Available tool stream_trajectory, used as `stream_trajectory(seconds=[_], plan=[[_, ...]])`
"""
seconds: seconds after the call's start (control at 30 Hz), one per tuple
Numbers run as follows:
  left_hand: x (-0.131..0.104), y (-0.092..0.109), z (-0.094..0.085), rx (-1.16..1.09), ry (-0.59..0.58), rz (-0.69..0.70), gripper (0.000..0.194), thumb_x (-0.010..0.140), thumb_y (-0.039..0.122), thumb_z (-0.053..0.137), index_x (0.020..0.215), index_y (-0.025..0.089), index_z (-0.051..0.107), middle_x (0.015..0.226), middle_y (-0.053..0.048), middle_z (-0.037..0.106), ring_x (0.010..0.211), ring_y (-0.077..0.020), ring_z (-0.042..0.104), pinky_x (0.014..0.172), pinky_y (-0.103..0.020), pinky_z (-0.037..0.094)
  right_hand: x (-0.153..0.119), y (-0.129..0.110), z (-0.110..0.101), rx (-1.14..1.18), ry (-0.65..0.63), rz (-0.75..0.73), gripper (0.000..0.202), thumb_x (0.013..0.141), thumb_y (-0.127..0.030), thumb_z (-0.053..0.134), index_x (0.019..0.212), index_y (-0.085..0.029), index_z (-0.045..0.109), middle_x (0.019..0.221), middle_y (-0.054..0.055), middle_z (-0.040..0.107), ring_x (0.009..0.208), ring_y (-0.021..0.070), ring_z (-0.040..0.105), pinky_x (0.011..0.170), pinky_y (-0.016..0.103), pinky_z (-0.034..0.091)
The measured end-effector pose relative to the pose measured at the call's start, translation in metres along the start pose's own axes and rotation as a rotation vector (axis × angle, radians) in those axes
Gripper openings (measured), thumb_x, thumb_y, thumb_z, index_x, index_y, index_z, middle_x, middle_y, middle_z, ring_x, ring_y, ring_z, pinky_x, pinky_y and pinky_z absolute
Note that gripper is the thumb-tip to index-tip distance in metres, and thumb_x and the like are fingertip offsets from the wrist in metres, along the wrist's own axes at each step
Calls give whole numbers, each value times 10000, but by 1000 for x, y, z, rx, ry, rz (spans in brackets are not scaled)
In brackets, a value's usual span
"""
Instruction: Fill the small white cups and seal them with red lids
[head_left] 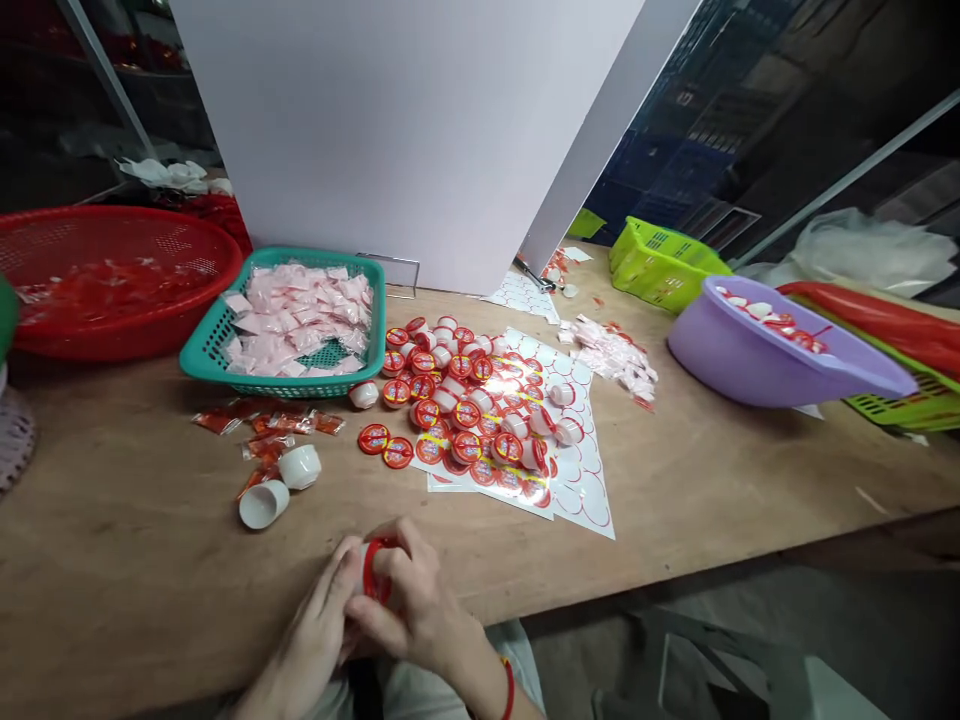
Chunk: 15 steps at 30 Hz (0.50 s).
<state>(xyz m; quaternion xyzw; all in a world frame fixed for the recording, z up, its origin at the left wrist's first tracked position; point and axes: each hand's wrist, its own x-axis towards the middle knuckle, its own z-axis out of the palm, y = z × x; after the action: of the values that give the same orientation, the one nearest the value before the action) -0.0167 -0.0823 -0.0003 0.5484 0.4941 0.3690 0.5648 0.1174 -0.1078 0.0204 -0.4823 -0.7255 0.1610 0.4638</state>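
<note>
Close to the table's front edge, a small white cup with a red rim or lid (369, 570) is between my two hands. My left hand (319, 615) wraps its white side, and my right hand (424, 600) has its fingers curled on the red part. Fingers hide much of the cup. Ahead of my left hand, a white cup (264, 504) lies tipped with its mouth showing, beside another white cup (300, 466). Clear packets with red-orange contents (271, 446) lie behind them. Two red round labels or lids (397, 452) lie flat on the wood.
Many lidded cups (466, 412) are heaped on label sheets (589, 490). Behind stand a teal basket (196, 368) of pale pink packets, a red basket (112, 335), a purple basin (750, 360) and a lime basket (660, 265). A large white panel (405, 130) rises at the back.
</note>
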Motion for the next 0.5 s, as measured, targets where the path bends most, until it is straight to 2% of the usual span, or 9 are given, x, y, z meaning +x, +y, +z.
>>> stream_trajectory(seconds=[0.1, 0.17, 0.2, 0.27, 0.33, 0.37, 0.43, 0.5], plan=[[-3, 6, 9, 61, -89, -4, 370, 845, 462, 405, 1033, 213, 603, 632, -16, 643, 603, -187, 610, 539, -273, 505, -8, 10, 8, 27, 110, 72, 327, 881, -481, 377, 819, -186, 506, 804, 69, 553, 713, 166, 542, 581, 271, 474], [-1, 12, 6, 193, -111, 77, 369, 855, 422, 406, 1138, 216, 524, 604, 9, 615, 564, -165, 590, 550, -255, 492, -12, 20, 3, -55, 177, 136, 246, 890, -417, 405, 900, -189, 496, 877, 77, 566, 739, 164, 558, 606, 272, 476], [2, 14, 1, 288, -69, 141, 371, 852, 403, 421, 1163, 215, 493, 598, 18, 602, 548, -157, 578, 559, -253, 487, -13, 27, -3, -133, 214, 174, 198, 891, -374, 422, 926, -191, 488, 922, 83, 563, 759, 166, 563, 620, 279, 475], [10, 17, -16, 522, 126, 294, 359, 833, 371, 467, 1150, 204, 484, 659, 0, 607, 606, -168, 581, 631, -284, 487, -11, 44, -17, -325, 250, 233, 119, 882, -296, 445, 926, -194, 488, 1013, 102, 539, 831, 187, 559, 663, 309, 468], [19, 18, -36, 769, 358, 420, 375, 804, 350, 522, 1132, 170, 495, 873, -85, 628, 823, -228, 583, 775, -365, 464, -4, 63, -31, -498, 174, 197, 100, 872, -246, 444, 912, -185, 512, 1062, 120, 522, 909, 218, 532, 714, 345, 449], [23, 16, -45, 878, 435, 448, 419, 788, 348, 550, 1148, 144, 485, 1003, -136, 601, 947, -269, 547, 843, -414, 431, 0, 70, -36, -585, 122, 152, 108, 867, -215, 437, 913, -179, 528, 1054, 122, 532, 916, 227, 520, 732, 358, 433], [29, 13, -60, 1032, 475, 429, 559, 752, 358, 601, 1215, 98, 428, 1168, -202, 515, 1079, -326, 466, 898, -471, 386, 8, 81, -41, -757, 37, 74, 151, 842, -152, 434, 927, -170, 558, 1036, 121, 563, 923, 244, 499, 769, 384, 392], [34, 8, -68, 1087, 427, 379, 628, 716, 357, 644, 1239, 102, 406, 1184, -196, 506, 1083, -335, 459, 894, -475, 392, 16, 85, -43, -891, 18, 37, 194, 805, -101, 437, 917, -167, 581, 1021, 118, 585, 913, 256, 487, 774, 394, 359]])
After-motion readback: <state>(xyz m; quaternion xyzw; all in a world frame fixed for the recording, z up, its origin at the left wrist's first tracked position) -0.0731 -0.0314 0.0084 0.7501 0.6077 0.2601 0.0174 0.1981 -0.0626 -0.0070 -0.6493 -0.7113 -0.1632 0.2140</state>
